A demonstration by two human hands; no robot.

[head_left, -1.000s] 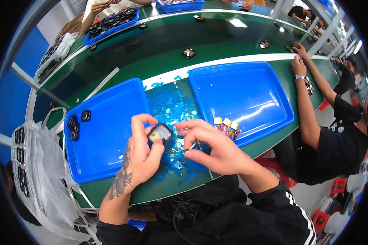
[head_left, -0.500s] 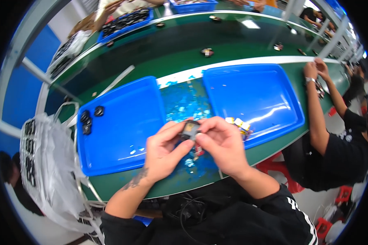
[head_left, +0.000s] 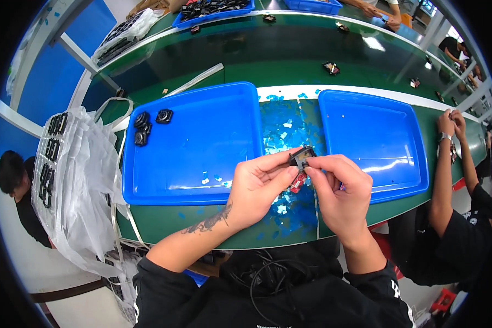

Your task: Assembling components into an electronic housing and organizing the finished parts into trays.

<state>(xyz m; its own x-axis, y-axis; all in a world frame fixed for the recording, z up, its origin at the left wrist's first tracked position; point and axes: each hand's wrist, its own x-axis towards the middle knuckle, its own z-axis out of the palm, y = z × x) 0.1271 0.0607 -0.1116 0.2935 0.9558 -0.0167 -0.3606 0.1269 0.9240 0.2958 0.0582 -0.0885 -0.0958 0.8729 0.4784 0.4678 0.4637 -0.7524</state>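
Between the two trays, my left hand (head_left: 259, 188) grips a small black device housing (head_left: 303, 157) with thumb and fingers. Its open side shows a greyish inside. My right hand (head_left: 344, 191) pinches the near right edge of the same housing; whether its fingertips also hold a tiny part is hidden. A small red piece (head_left: 297, 183) shows just below the housing, close to my left thumb; I cannot tell whether it is attached. In the left blue tray (head_left: 202, 136), several black camera-like units (head_left: 141, 128) sit in the far left corner.
A second blue tray (head_left: 372, 126) stands at right. Blue and white film scraps (head_left: 287, 126) litter the green table between the trays. Plastic-wrapped black parts (head_left: 54, 158) hang at left. Beyond, small devices (head_left: 331, 68) lie on a green belt. A co-worker's arm (head_left: 441, 169) is at right.
The whole view has shifted, so trays and table appear farther right. The housing has tilted between my hands. Yellow-and-white parts in the right tray's near corner are now mostly hidden behind my right hand.
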